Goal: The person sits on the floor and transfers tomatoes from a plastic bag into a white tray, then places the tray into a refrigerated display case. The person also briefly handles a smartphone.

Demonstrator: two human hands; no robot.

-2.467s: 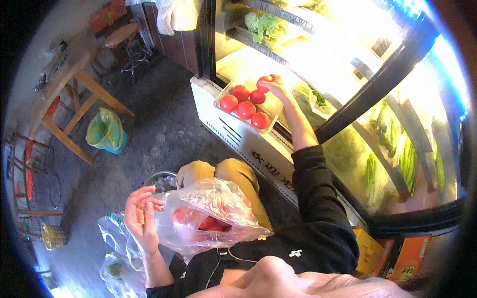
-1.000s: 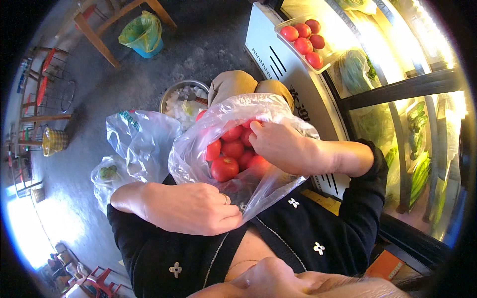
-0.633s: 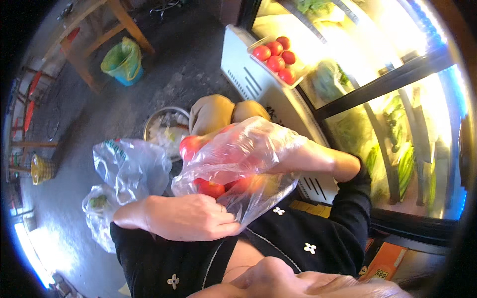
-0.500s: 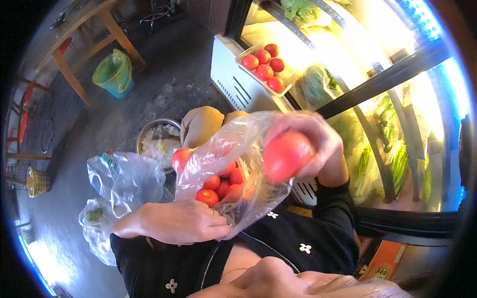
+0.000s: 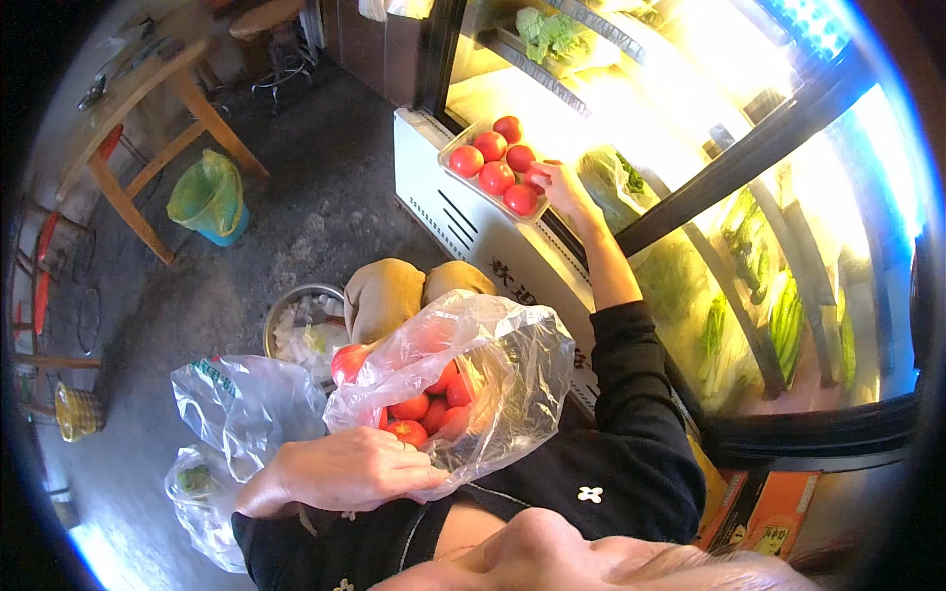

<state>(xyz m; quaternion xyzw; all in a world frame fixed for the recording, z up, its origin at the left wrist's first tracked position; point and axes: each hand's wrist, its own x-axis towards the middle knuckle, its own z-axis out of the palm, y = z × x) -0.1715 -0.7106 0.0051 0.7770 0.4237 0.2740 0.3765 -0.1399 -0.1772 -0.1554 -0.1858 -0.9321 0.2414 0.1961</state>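
Bright cooler shelf (image 5: pixel 567 136) with tray (image 5: pixel 481 190) of red tomatoes (image 5: pixel 496 177) beside leafy greens (image 5: pixel 610 183)

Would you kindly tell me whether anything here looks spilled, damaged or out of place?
Nothing stands out: I see no spill or damage. The tomatoes sit together in the plastic tray, the left hand holds the edge of the clear plastic bag, and the right hand grips a tomato at the tray's edge.
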